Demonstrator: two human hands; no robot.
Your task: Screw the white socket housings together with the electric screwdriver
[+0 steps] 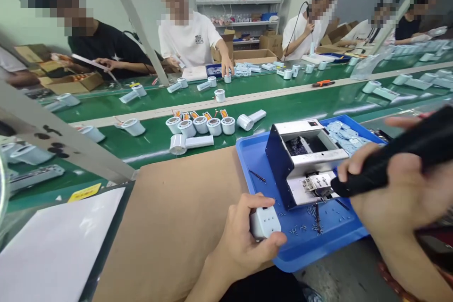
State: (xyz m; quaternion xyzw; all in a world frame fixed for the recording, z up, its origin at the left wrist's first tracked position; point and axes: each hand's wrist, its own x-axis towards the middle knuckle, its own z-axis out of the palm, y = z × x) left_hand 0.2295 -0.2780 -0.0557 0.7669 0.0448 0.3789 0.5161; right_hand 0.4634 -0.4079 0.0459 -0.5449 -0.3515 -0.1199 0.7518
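Observation:
My left hand [240, 240] is closed around a pale plastic housing [268, 222], whose end with small holes faces up. The housing is over the near left part of the blue tray [244, 163]. My right hand [396, 193] grips a black electric screwdriver [403, 151], slanted down to the left. Its lower end is at the front of a metal screw feeder [314, 158] standing in the tray; whether it touches cannot be seen. Loose screws [299, 230] and dark driver bits [317, 219] lie on the tray floor.
Brown cardboard [170, 207] covers the bench to the left. Beyond it, a green conveyor [155, 146] carries several round white housings [200, 125] and handled parts. Pale blue pieces [345, 134] fill the tray's back. A metal post [71, 137] stands left; several co-workers sit opposite.

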